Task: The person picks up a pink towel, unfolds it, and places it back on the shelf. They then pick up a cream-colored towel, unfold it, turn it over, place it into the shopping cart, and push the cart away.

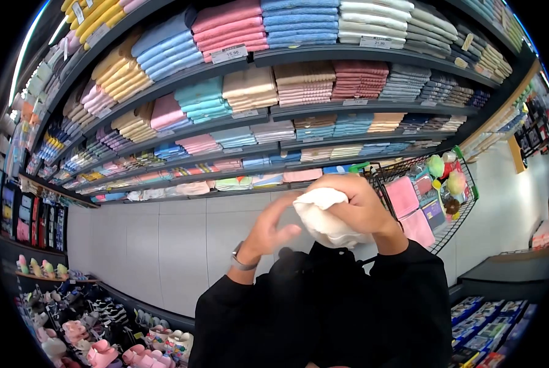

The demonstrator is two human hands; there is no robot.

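A white cloth point(326, 218), bunched and folded, hangs in front of my chest. My right hand point(363, 205) grips it from the right, with the fingers wrapped into its upper part. Just left of the cloth is my left hand point(273, 224), its thumb and fingers apart and slightly blurred, with nothing in it. The left fingertips come close to the cloth's left edge; whether they touch it is unclear. A watch point(242, 257) is on my left wrist.
Shelves point(268, 113) of folded towels in many colours curve across the front. At the right stands a wire cart point(452, 230) holding pink towels point(401, 196) and other goods. Slippers point(102, 352) lie at the lower left, packaged goods point(486, 328) at the lower right. Pale floor tiles point(182, 245) lie below.
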